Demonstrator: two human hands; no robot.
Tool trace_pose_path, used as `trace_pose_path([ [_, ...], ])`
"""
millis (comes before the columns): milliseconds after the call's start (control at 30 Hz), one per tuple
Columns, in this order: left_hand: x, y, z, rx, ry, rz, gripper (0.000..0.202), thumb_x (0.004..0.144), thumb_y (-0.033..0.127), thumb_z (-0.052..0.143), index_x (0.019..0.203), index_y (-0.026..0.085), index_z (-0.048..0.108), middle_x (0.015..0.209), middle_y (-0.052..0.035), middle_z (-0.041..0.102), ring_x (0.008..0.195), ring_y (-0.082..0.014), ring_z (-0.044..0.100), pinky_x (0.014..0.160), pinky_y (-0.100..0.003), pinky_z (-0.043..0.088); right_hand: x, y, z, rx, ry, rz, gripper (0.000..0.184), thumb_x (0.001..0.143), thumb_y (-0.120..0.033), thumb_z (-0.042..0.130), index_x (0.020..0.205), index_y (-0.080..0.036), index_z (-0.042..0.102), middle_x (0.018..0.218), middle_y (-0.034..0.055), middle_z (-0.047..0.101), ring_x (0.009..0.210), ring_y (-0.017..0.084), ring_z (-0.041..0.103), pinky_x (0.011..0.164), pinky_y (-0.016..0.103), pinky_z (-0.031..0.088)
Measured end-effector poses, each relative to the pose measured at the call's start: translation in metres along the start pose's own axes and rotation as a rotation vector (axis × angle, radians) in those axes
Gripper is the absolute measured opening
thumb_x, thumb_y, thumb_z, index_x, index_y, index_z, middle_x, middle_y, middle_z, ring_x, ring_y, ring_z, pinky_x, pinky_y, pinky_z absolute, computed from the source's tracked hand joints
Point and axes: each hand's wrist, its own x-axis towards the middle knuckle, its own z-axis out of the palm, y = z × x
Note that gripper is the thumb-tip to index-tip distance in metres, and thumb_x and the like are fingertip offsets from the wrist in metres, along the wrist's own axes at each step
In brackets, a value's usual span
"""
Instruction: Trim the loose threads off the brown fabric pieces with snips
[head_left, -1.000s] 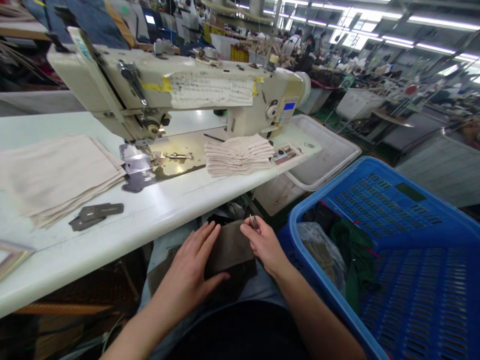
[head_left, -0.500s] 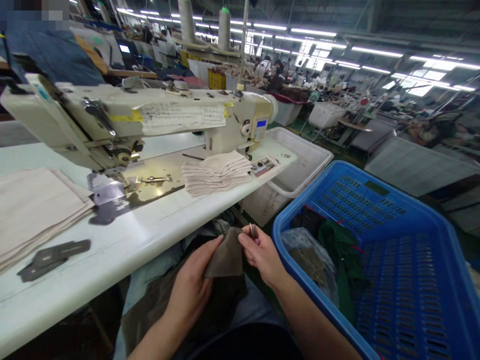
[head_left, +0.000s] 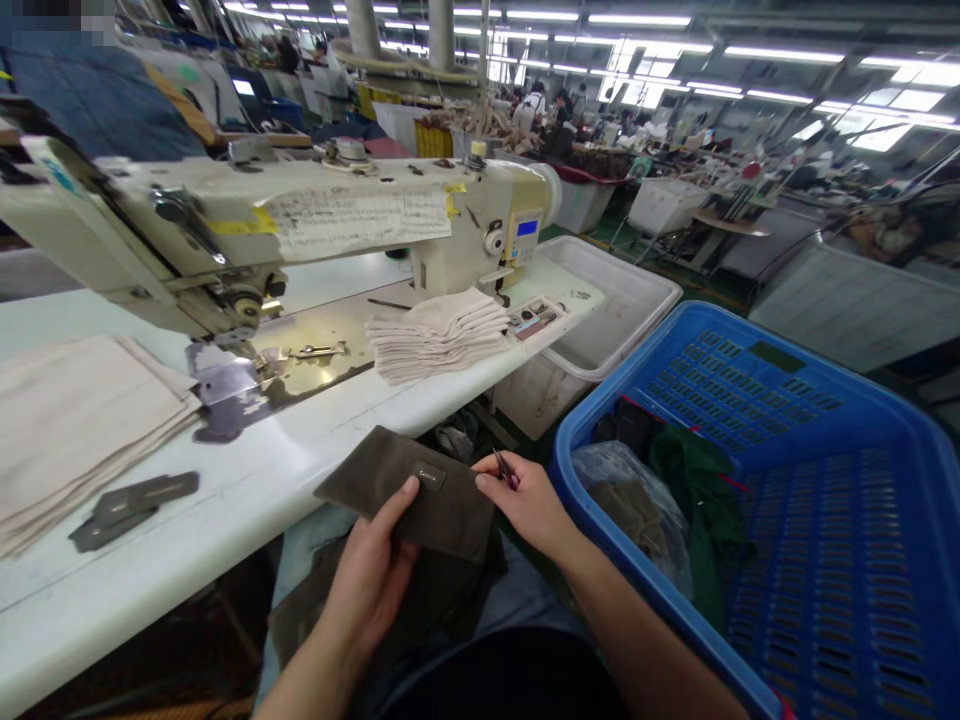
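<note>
My left hand (head_left: pixel 369 580) grips a dark olive-brown fabric piece (head_left: pixel 457 520), thumb on top beside a small dark label (head_left: pixel 430 476) with light lettering. The piece lies spread over my lap, in front of the table edge. At its right edge, my right hand (head_left: pixel 532 510) is closed around small thread snips (head_left: pixel 507 468), whose pointed metal tips stick up past the fingers. The right thumb and finger are at the fabric's edge; whether they also pinch it I cannot tell. More of the brown cloth (head_left: pixel 311 590) hangs below my left wrist.
A sewing machine (head_left: pixel 360 215) stands on the white table (head_left: pixel 292 460). Pale folded cloths (head_left: pixel 442 335) lie by its bed, with a pale stack (head_left: pixel 82 420) and dark flat templates (head_left: pixel 135 505) at left. A blue basket (head_left: pixel 637 590) holding garments stands close at my right.
The brown fabric has been opened out flat and turned, so its label now shows. My left thumb has moved onto its face. The right hand still has the snips.
</note>
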Motion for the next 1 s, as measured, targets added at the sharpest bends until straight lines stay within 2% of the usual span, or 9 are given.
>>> trace_pose_path([
  [100, 0.0, 0.0, -0.003, 0.061, 0.045, -0.024, 0.019, 0.086, 0.008, 0.07, 0.104, 0.014, 0.074, 0.095, -0.0065, 0.081, 0.084, -0.0197, 0.079, 0.078, -0.027, 0.066, 0.001, 0.002, 0.001, -0.099, 0.015, -0.031, 0.012, 0.083, -0.026, 0.064, 0.088, -0.019, 0.073, 0.079, 0.0015, 0.07, 0.075, 0.019, 0.065, 0.071, 0.03, 0.049],
  [267, -0.002, -0.003, -0.006, 0.117, 0.033, -0.056, 0.02, 0.087, 0.012, 0.071, 0.107, 0.014, 0.074, 0.098, -0.0088, 0.081, 0.091, -0.0221, 0.079, 0.086, -0.032, 0.064, -0.002, -0.003, 0.011, -0.269, 0.217, -0.272, 0.014, 0.087, -0.023, 0.064, 0.096, -0.02, 0.073, 0.103, 0.0082, 0.071, 0.099, 0.022, 0.066, 0.088, 0.034, 0.049],
  [367, -0.005, -0.005, -0.011, 0.169, -0.016, -0.096, 0.023, 0.084, 0.016, 0.075, 0.106, 0.015, 0.074, 0.098, -0.0104, 0.081, 0.092, -0.0257, 0.079, 0.086, -0.037, 0.064, -0.003, -0.01, 0.018, -0.213, 0.086, -0.232, 0.016, 0.089, -0.03, 0.065, 0.096, -0.02, 0.074, 0.101, 0.0071, 0.073, 0.094, 0.021, 0.066, 0.083, 0.032, 0.049],
  [533, -0.001, -0.006, -0.024, 0.303, -0.174, -0.144, 0.031, 0.073, 0.028, 0.084, 0.099, 0.019, 0.071, 0.092, -0.0096, 0.08, 0.092, -0.0309, 0.077, 0.08, -0.042, 0.062, 0.001, -0.014, 0.026, 0.038, -0.168, 0.048, 0.018, 0.08, -0.036, 0.072, 0.078, -0.019, 0.068, 0.069, -0.003, 0.062, 0.065, 0.014, 0.055, 0.062, 0.026, 0.043],
  [600, 0.004, -0.006, -0.03, 0.39, -0.145, 0.038, 0.036, 0.068, 0.036, 0.087, 0.093, 0.02, 0.067, 0.085, -0.0058, 0.076, 0.084, -0.0278, 0.075, 0.075, -0.039, 0.061, 0.001, -0.013, 0.029, 0.11, -0.124, 0.089, 0.018, 0.076, -0.034, 0.073, 0.076, -0.019, 0.064, 0.066, -0.0044, 0.058, 0.062, 0.012, 0.052, 0.061, 0.025, 0.041],
  [700, 0.01, -0.002, -0.037, 0.553, 0.082, 0.61, 0.037, 0.067, 0.042, 0.084, 0.079, 0.024, 0.055, 0.087, -0.0012, 0.067, 0.084, -0.0216, 0.068, 0.077, -0.034, 0.057, -0.001, -0.011, 0.032, 0.165, 0.008, 0.089, 0.018, 0.074, -0.033, 0.072, 0.074, -0.019, 0.061, 0.067, -0.004, 0.057, 0.063, 0.013, 0.052, 0.062, 0.025, 0.042],
  [767, 0.009, 0.001, -0.04, 0.744, 0.124, 0.888, 0.035, 0.074, 0.045, 0.079, 0.069, 0.024, 0.051, 0.094, -0.0035, 0.064, 0.093, -0.0222, 0.065, 0.083, -0.035, 0.054, -0.003, -0.011, 0.033, 0.191, 0.055, 0.09, 0.018, 0.074, -0.034, 0.073, 0.073, -0.019, 0.061, 0.066, -0.004, 0.057, 0.062, 0.012, 0.051, 0.061, 0.025, 0.042],
  [867, 0.005, 0.003, -0.039, 1.007, -0.098, 0.856, 0.035, 0.079, 0.05, 0.073, 0.063, 0.022, 0.059, 0.109, -0.0086, 0.067, 0.097, -0.0248, 0.065, 0.077, -0.035, 0.054, -0.008, -0.011, 0.036, 0.244, 0.02, 0.14, 0.02, 0.074, -0.035, 0.073, 0.073, -0.019, 0.063, 0.059, -0.006, 0.051, 0.055, 0.011, 0.045, 0.054, 0.023, 0.038],
  [1000, 0.003, -0.002, -0.034, 1.013, -0.291, 0.699, 0.032, 0.083, 0.048, 0.07, 0.065, 0.022, 0.063, 0.113, -0.0094, 0.071, 0.098, -0.0263, 0.068, 0.08, -0.036, 0.054, -0.015, -0.013, 0.041, 0.252, -0.034, 0.176, 0.019, 0.074, -0.035, 0.072, 0.071, -0.018, 0.063, 0.054, -0.0073, 0.044, 0.048, 0.008, 0.034, 0.047, 0.023, 0.029],
])
